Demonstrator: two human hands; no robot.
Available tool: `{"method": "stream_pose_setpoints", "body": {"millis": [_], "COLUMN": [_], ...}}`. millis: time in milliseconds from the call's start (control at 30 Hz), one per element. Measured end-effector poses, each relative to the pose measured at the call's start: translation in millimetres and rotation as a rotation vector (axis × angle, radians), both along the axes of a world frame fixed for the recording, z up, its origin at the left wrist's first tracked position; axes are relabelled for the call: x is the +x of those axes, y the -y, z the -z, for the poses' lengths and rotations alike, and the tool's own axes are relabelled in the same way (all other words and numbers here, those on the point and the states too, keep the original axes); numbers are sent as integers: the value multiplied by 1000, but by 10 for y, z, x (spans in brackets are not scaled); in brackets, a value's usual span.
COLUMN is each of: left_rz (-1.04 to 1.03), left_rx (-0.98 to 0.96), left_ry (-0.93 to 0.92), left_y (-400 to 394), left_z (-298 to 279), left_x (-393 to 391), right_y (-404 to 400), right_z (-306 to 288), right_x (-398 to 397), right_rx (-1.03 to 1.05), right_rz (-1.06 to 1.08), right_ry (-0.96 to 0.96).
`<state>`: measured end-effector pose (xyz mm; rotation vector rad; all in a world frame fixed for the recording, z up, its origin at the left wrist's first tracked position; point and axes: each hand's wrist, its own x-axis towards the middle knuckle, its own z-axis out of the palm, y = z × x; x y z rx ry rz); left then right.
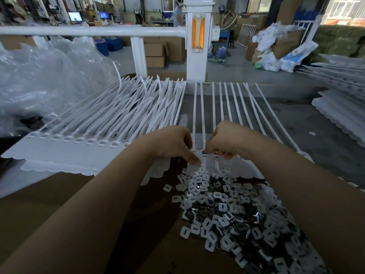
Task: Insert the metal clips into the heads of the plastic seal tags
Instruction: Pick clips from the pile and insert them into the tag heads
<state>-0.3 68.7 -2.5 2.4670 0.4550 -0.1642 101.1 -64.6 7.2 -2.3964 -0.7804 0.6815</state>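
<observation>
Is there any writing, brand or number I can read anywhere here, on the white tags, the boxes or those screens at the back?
None can be read.
White plastic seal tags: no print visible.
Small square metal clips: no markings visible.
Two lit screens at the back: blurred, unreadable.
Brown cardboard boxes: no legible labels.
White sack with blue print: print too blurred to read.

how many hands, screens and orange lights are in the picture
hands: 2, left hand and right hand
lit screens: 2
orange lights: 1
total: 5
</observation>
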Motion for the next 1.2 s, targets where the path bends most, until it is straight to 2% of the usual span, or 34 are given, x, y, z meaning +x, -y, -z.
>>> {"method": "stream_pose_setpoints", "body": {"millis": [167, 433, 567, 700, 867, 1000, 1200], "left_rz": [-1, -5, -1, 12, 28, 21, 20], "left_rx": [1, -20, -17, -23, -8, -1, -3], "left_ry": [-4, 3, 5, 24, 19, 22, 25], "left_y": [1, -12, -13, -18, -17, -14, -13], "left_z": [1, 16, 23, 19, 11, 9, 12], "left_x": [0, -1, -3, -20, -17, -20, -3], "right_y": [50, 48, 189, 311, 389, 415, 396], "right_z": [-48, -40, -80, -111, -172, -179, -136], "right_x": [45, 6, -30, -153, -270, -308, -303], "right_rx": [38, 35, 69, 26, -55, -107, -88], "right_rz": [42, -23, -228, -482, -686, -745, -702], "right_ry": [-113, -54, -13, 10, 84, 148, 290]}}
